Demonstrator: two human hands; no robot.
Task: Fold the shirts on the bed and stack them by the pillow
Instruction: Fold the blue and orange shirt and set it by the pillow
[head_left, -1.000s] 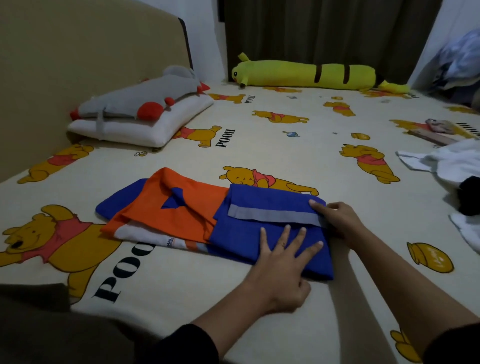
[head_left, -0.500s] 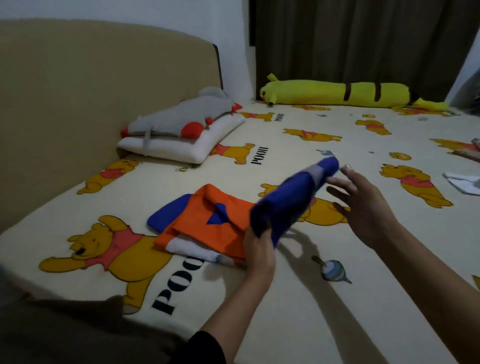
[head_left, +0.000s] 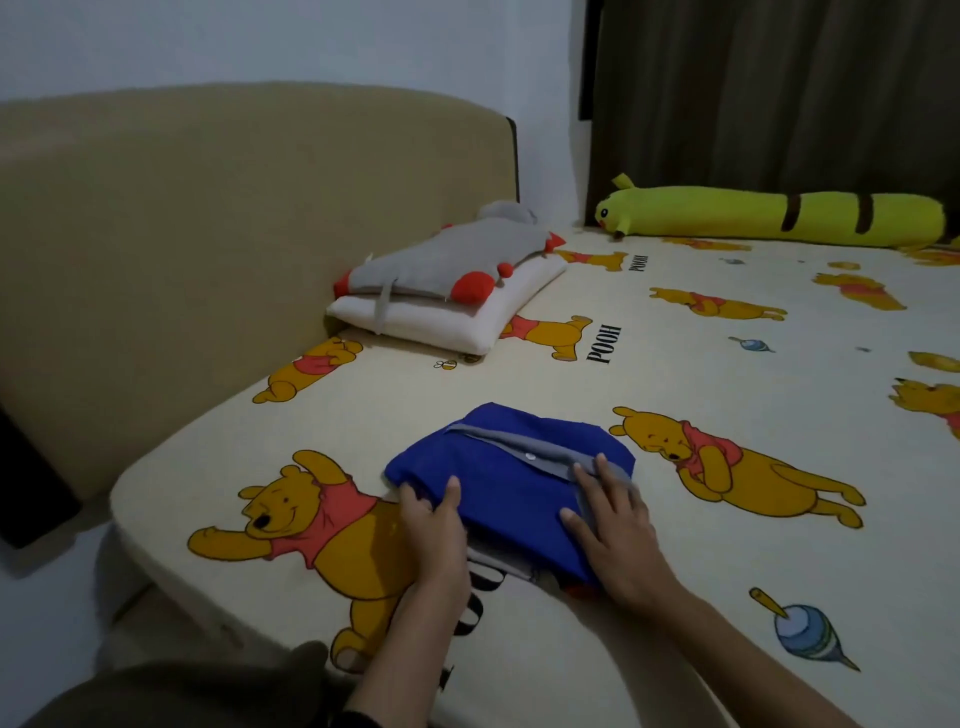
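Left hand (head_left: 434, 525) curled on near-left edge of folded blue shirt (head_left: 511, 480); right hand (head_left: 610, 525) flat, fingers spread, pressing its right side. Shirt well short of pillow (head_left: 447, 317) — toward bed's near edge. Advisable: grip both sides evenly, lift level, keep fold intact. Cartoon-bear sheet (head_left: 675, 374); beige headboard (head_left: 208, 218) behind pillow — dark curtain (head_left: 779, 93) beyond.

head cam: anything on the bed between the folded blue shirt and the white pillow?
Nothing. In the head view, the stretch between the folded blue shirt and the white pillow is bare printed sheet, with only a small bee motif on the fabric.
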